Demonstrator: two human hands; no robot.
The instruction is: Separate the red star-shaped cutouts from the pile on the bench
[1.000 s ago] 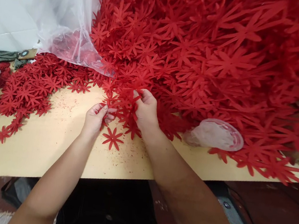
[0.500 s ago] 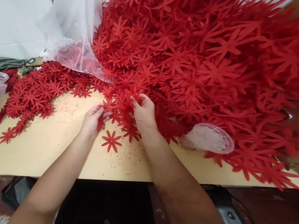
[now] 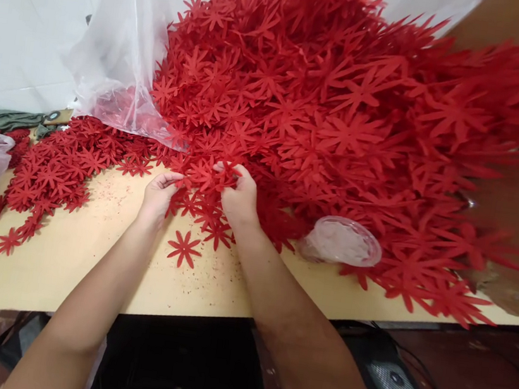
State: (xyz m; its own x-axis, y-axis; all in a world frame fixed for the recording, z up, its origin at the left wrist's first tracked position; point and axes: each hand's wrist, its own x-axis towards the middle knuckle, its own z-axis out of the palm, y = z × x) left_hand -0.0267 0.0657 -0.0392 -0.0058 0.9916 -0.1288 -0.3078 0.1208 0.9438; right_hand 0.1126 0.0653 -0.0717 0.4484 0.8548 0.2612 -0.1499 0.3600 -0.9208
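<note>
A huge heap of red, many-petalled flower cut-outs [image 3: 271, 107] rises behind my hands, and its near edge spills down between them. My left hand [image 3: 159, 194] is closed, its thumb and fingertips pinching a red flower cut-out at the edge of the heap. Opposite it, my right hand [image 3: 239, 197] has its fingers bent round another red flower cut-out [image 3: 228, 176]; its fingertips are partly hidden among the petals. One loose red flower [image 3: 184, 249] lies flat on the table just in front of the hands.
A round clear plastic tub [image 3: 344, 241] stands right of my right forearm. At back left, a translucent plastic bag [image 3: 122, 74] rests against the heap. A smaller pile of darker red flowers [image 3: 57, 168] covers the table's left. Red crumbs dot the yellow tabletop [image 3: 109, 245].
The view has shifted a little, so the heap and tub appear further left. My hands stay at the heap's near edge, my right hand still among the flowers.
</note>
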